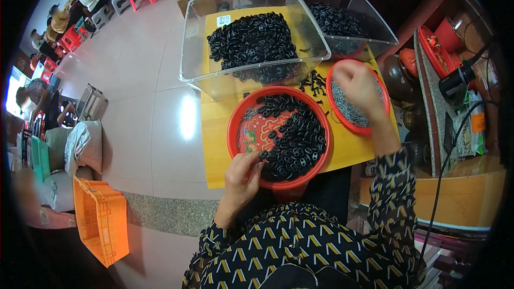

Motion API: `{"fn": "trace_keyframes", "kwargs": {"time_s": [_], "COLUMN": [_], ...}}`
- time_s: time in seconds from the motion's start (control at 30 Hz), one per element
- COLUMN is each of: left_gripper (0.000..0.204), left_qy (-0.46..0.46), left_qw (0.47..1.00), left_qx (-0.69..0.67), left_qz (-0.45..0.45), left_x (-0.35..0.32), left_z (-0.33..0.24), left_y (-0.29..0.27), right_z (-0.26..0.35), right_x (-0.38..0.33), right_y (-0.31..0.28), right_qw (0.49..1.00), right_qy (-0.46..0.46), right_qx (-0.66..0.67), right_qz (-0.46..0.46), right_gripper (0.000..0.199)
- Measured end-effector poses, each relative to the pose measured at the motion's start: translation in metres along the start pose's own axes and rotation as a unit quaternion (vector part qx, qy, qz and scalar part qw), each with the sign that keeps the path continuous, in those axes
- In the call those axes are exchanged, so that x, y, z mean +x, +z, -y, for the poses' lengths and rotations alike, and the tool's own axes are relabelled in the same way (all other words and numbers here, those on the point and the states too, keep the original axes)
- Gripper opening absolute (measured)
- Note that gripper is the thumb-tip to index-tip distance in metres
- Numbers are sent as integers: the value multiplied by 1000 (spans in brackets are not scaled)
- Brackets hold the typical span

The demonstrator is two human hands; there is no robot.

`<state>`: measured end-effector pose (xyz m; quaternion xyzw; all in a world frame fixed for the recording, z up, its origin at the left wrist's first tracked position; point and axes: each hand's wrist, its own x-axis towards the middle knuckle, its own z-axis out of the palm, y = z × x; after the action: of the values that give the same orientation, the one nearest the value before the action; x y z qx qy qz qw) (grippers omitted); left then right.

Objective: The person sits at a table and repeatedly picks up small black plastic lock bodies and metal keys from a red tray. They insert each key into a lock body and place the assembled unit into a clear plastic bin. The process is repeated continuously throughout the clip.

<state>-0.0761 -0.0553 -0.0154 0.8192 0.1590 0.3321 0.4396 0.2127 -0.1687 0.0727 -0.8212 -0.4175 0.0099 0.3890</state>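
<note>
Left hand (242, 176): at the near-left rim of the red tray (233, 128), thumb and forefinger pinched together, apparently on one black piece (263, 155); its long axis is too small to read.
Black pieces (305, 142): heaped just right of the left fingers, long axes pointing every way.
Right hand (360, 85): above the small red basin (345, 122), fingers curled and blurred; cannot tell whether they hold anything.
Silver pieces (342, 101): directly under the right hand, the nearer one.
Basin to tray: beyond and right, both on the yellow bench (214, 168).
</note>
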Motion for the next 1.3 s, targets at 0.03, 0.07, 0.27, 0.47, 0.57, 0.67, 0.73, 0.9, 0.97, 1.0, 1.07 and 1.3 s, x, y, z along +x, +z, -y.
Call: {"fn": "trace_keyframes", "kwargs": {"time_s": [0.03, 0.07, 0.27, 0.47, 0.57, 0.67, 0.73, 0.9, 0.97, 1.0, 1.07, 1.3], "left_gripper": [23, 23, 21, 20, 17, 19, 20, 24, 19, 19, 18, 25], "left_qy": [-10, -19, -43, 5, 33, 80, 129, 213, 231, 238, 247, 253], "left_qw": [1000, 1000, 999, 999, 996, 990, 981, 941, 931, 924, 916, 904], "left_qx": [4, 6, -13, 49, 84, 112, 137, 181, 191, 201, 217, 238], "left_qz": [3, 7, 6, -22, -16, 12, 44, 190, 211, 221, 231, 251], "left_x": [0, -2, 4, 16, 33, 51, 65, 113, 124, 128, 132, 135], "left_z": [1, 1, -1, 6, 6, 5, 1, 8, 13, 18, 23, 32], "left_y": [-2, -5, -9, -10, -11, -5, -3, 28, 39, 46, 53, 66], "right_z": [9, 11, 20, 18, 16, 15, 16, 21, 26, 24, 23, 19], "right_x": [-16, -27, -53, -53, -54, -57, -61, -82, -90, -93, -98, -110], "right_y": [21, 38, 81, 86, 83, 68, 58, 39, 34, 35, 35, 37], "right_qw": [999, 990, 952, 944, 957, 977, 988, 996, 995, 994, 994, 990], "right_qy": [-31, -113, -178, -172, -163, -147, -119, -37, -13, -7, -9, 22], "right_qx": [-10, -41, -195, -218, -183, -98, -26, 49, 69, 69, 76, 106], "right_qz": [39, 68, 155, 177, 154, 118, 92, 61, 75, 79, 78, 87], "right_gripper": [13, 13, 6, 10, 9, 6, 6, 10, 10, 11, 12, 12]}}
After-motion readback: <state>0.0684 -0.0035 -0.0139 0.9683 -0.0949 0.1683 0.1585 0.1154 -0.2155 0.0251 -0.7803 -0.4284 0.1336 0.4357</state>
